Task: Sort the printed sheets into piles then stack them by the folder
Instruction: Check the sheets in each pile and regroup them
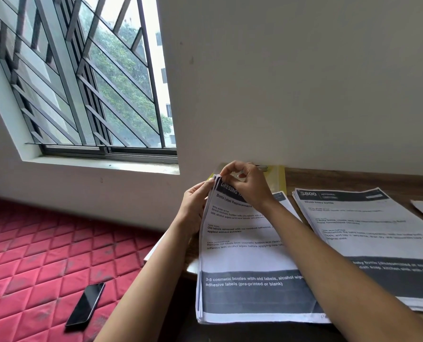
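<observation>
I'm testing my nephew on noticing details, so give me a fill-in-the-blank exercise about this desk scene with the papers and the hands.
1. Both the left hand and the right hand pinch the ____ corner of the sheaf of sheets.
2. The pile to the right is headed "Wash baby ____".
3. The folder behind the hands is coloured ____.
4. The phone lies screen-up on the ____ quilted mattress.

Missing words: top left; bottle; yellow; red

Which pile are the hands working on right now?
The Bottle Label Replacement pile: left hand and right hand pinch its top corner. The Wash baby bottle pile lies untouched.
</observation>
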